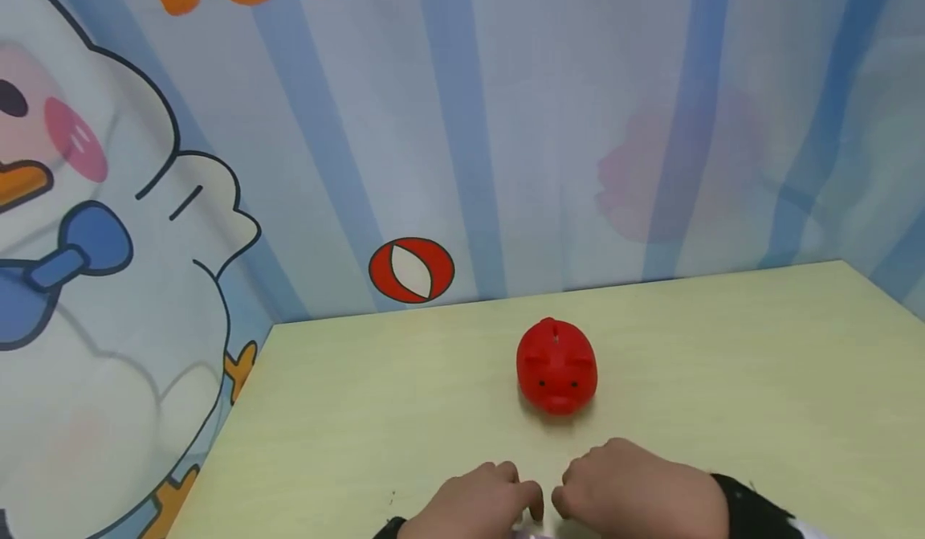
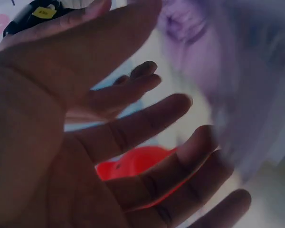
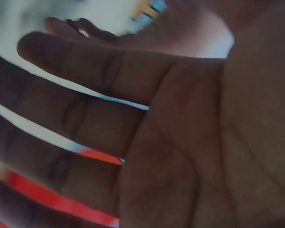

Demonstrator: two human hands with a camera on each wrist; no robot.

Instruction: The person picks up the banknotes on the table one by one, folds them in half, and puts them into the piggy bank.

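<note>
Where table meets striped wall.

The red pig-shaped plastic money box near the middle of the table looks smooth and moulded, with a soft sheen rather than a hard gloss. The pale yellow-green table has a matt, faintly streaked wood-grain laminate look. Along its far and left edges hangs a printed cartoon backdrop, smooth, slightly glossy and rippled like vinyl sheet or thin cloth.
</note>
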